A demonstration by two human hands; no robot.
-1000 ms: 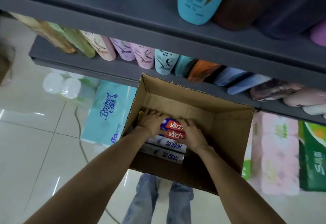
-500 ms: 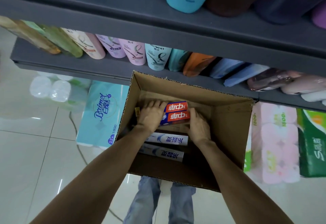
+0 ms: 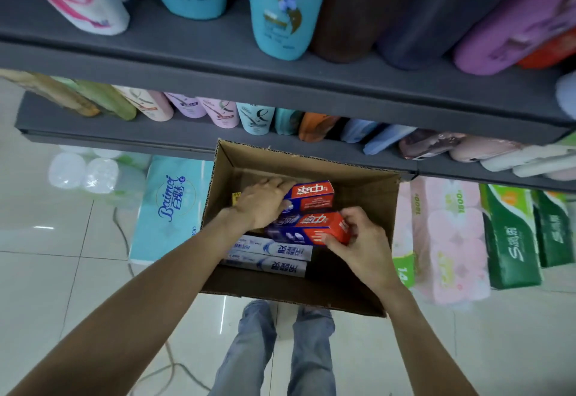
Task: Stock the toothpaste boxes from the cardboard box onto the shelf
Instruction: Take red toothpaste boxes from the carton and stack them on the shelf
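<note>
A glossy pale tiled floor runs under two grey shelves stacked with shampoo bottles; their tops are cut off by the upper edge at 12 o'clock. The open cardboard box sits at the centre, below the lower shelf's lip. At 9 o'clock of it stands a light-blue tissue pack, and at 3 o'clock lie pink tissue rolls and green packs.

Inside the carton, the left hand is curled over the left end of the farther red toothpaste box. The right hand pinches the right end of the nearer red toothpaste box, which is tilted up. Two white toothpaste boxes lie flat at 6 o'clock of the red ones, their left ends hidden by the left forearm. A yellow item peeks out at 9 o'clock of the left hand, too covered to identify. Blurred jeans show at the bottom.
</note>
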